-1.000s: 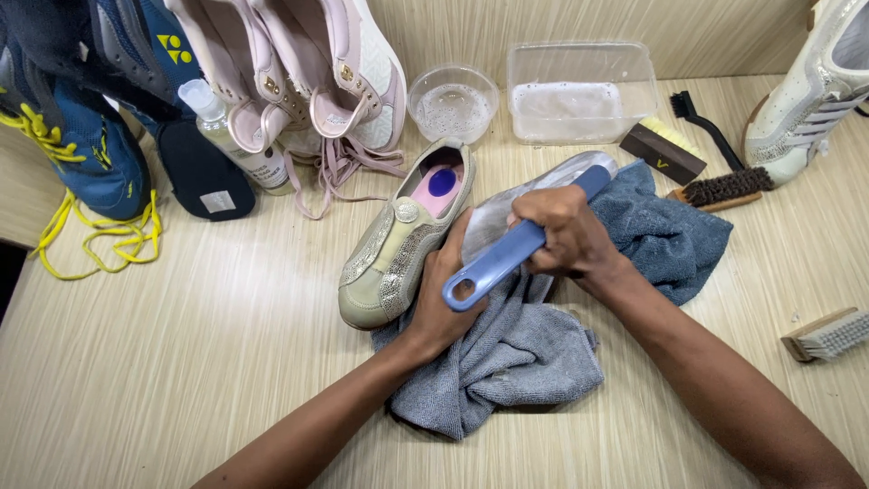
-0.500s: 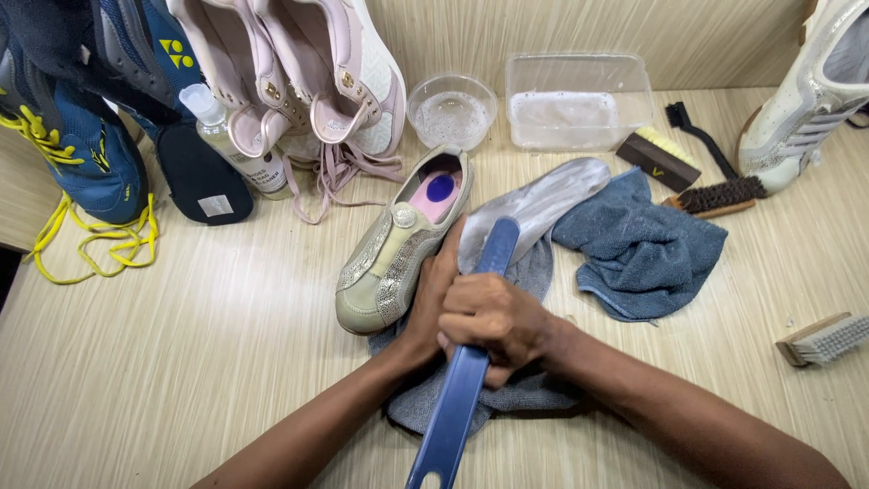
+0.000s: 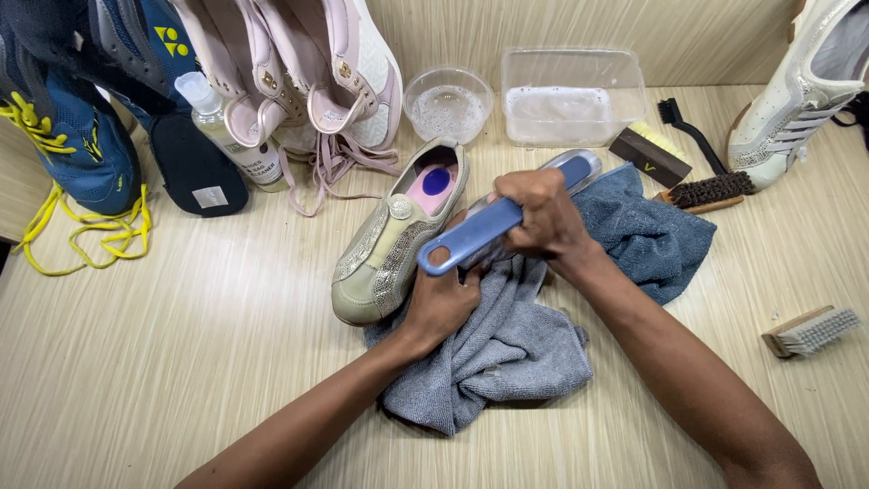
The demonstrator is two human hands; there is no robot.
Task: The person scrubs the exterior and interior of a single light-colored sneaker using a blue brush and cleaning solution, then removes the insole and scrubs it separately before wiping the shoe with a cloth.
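Scrubbing a shoe with a firm, steady grip

Brushing works best here when 1 hand anchors and the other drives. The right hand (image 3: 541,220) is clenched around a blue-handled brush (image 3: 493,226), its long handle slanting down toward the left and its head pressed against a pale shoe part (image 3: 587,166) that is mostly hidden under the fingers. The left hand (image 3: 444,303) is closed on the grey cloth (image 3: 507,349) and the work just below the brush, bracing it against the wooden surface (image 3: 181,362).

A beige shoe (image 3: 389,244) lies just beside the hands, touching the cloth (its pink insole faces up).

My judgement on doing this well:
- Short strokes along the length of the piece should keep the bristles flat.
- Pressing the left hand down hard should stop the piece from sliding on the cloth.
- The cloth bunched beneath should catch drips, so it is worth keeping it spread under the work.
- The round bowl (image 3: 448,104) and clear tub (image 3: 572,95) of sudsy water stand near, behind the hands, within reach for rewetting.

I cannot tell how wet the bristles are.
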